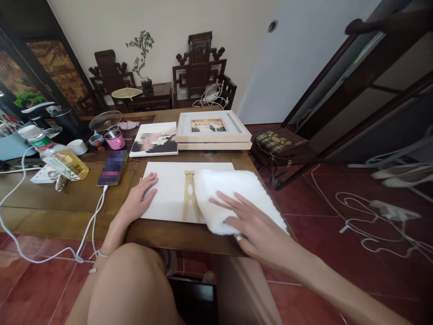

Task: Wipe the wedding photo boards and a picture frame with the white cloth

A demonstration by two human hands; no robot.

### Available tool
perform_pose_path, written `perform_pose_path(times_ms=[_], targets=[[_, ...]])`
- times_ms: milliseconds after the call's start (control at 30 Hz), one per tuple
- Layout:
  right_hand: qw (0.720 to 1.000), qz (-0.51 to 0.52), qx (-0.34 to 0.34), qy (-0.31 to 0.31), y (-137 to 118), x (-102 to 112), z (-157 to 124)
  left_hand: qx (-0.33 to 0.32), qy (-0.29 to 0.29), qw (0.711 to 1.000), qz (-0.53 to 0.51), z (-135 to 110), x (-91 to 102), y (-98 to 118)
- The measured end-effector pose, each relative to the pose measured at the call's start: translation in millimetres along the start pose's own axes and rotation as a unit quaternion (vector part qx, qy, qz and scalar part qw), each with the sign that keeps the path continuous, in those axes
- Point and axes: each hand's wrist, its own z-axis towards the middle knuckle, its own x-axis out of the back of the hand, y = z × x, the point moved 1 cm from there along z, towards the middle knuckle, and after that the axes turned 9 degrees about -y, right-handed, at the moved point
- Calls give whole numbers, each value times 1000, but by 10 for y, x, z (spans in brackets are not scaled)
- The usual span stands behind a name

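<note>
My left hand (145, 195) lies with its fingers stretched out over the left edge of a white board or sheet (162, 194) on the table. My right hand (248, 220) rests on a fluffy white cloth (233, 185), fingers spread across its top and the thumb by its near edge. The cloth covers the right part of the white sheet. Between my hands, beside the cloth, is a flat yellowish piece (188, 194) with two long legs, an oval gap and a small animal-like head. I cannot make out its kind.
Behind the sheet are stacked picture frames (214, 135) and a photo print (154, 140). Leftward sit a charging phone (113, 168), pink mug (115, 141) and tilted bottle (64, 155) of yellow liquid. White cables (89, 225) hang over the front edge. A plaid bag (274, 143) lies right.
</note>
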Motion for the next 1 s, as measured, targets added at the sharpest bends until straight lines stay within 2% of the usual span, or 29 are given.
perform_pose_path(times_ms=[167, 267, 400, 533, 633, 767, 933, 1000], targets=[[997, -39, -54, 27, 351, -21, 275, -2, -3, 1000, 1, -3, -5, -7], [994, -67, -86, 28, 417, -52, 487, -3, -2, 1000, 1, -5, -6, -12], [995, -66, -74, 26, 196, -108, 551, -7, -1, 1000, 1, -5, -14, -21], [998, -39, -46, 28, -108, -129, 332, -7, 3, 1000, -3, -2, -21, -16], [1000, -11, -16, 17, -160, -89, 145, -7, 2, 1000, -3, 2, -19, -7], [1000, 6, -11, 19, 80, -36, 68, -5, -1, 1000, 2, -1, -10, -10], [993, -46, -93, 53, 580, -90, 265, -6, 0, 1000, 4, -19, -12, -45], [989, -61, -127, 52, 681, -109, 366, -7, 1, 1000, 2, -21, -16, -49]])
